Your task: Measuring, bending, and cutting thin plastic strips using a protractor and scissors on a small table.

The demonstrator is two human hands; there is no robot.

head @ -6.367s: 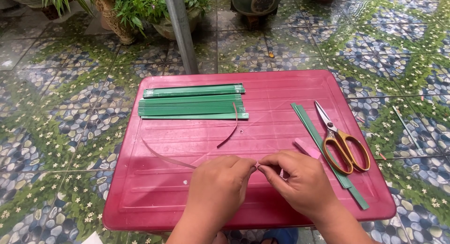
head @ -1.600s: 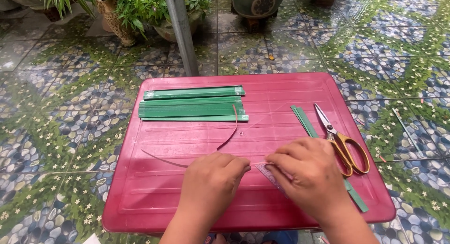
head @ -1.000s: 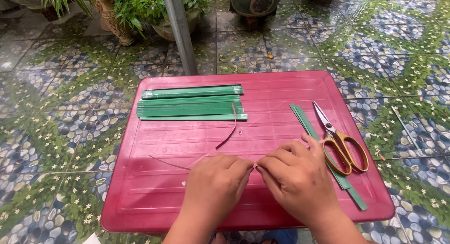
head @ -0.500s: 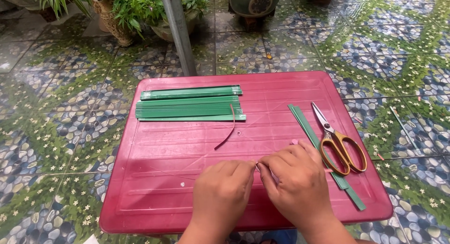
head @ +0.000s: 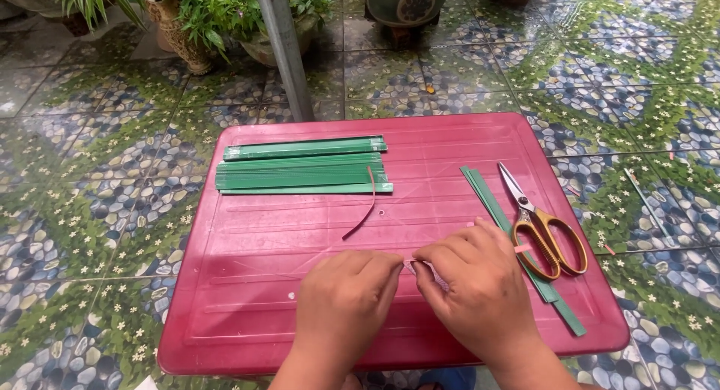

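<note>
Pinching a small pink piece, left hand and right hand grips clamped, red table.

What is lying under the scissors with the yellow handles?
Under the scissors lie a few long green strips, stacked at an angle on the red tray. The strips show above and below the handles; the part beneath the handles is covered, so their exact number cannot be told.
</note>
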